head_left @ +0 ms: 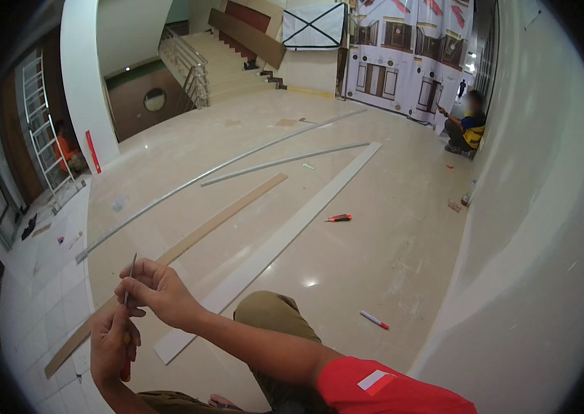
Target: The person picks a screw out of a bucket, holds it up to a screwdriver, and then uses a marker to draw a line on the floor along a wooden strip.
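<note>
My left hand [111, 339] is closed round the red-and-yellow handle of a slim tool [133, 267] whose narrow metal blade points upward. Its exact kind is not clear, as my fingers cover much of it. My right hand [161, 290] reaches across from the right and pinches the blade part just above my left hand. Below both hands lies a long brown strip [226, 217] on the floor. Beside it, to the right, runs a wider white strip [292, 238]. A red-and-black utility knife [338, 218] rests on the floor past the white strip.
Two metal profiles, a long one [237, 159] and a shorter one [285, 163], lie farther off. A marker [375, 320] is near my knee. A person [468, 124] squats by the right wall. Another sits behind a ladder [47, 134] near a red spirit level [93, 152].
</note>
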### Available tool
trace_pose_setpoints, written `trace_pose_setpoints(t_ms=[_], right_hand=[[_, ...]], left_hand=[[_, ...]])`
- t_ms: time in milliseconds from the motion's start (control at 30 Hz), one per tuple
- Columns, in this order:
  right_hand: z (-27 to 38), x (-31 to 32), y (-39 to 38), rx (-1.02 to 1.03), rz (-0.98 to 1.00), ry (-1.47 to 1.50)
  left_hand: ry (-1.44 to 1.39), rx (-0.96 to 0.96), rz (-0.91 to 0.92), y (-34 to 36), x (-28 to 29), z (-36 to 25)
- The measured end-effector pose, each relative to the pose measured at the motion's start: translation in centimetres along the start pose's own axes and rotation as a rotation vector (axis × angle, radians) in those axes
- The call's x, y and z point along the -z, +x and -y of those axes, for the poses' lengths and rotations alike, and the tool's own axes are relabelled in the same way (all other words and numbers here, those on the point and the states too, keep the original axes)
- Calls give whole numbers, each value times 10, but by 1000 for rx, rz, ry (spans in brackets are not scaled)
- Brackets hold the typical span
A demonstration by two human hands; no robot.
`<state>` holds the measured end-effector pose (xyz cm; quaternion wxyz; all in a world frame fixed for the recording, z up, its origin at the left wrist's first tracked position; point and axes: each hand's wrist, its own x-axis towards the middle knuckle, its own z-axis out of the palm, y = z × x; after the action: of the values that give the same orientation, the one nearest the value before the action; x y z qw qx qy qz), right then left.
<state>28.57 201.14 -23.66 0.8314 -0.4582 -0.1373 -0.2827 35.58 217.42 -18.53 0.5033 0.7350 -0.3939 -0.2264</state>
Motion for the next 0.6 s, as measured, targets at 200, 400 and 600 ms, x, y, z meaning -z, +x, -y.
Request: trace_pose_setpoints(t_ms=[200, 400, 600], right_hand=[[3, 2, 3, 32, -16, -98], [0, -1, 3, 25, -83, -48], [71, 25, -1, 327, -310, -231]], left_hand=[[5, -3, -12, 2, -3, 0], [-16, -52, -55, 6, -9, 3], [-26, -130, -208, 10, 9, 12]])
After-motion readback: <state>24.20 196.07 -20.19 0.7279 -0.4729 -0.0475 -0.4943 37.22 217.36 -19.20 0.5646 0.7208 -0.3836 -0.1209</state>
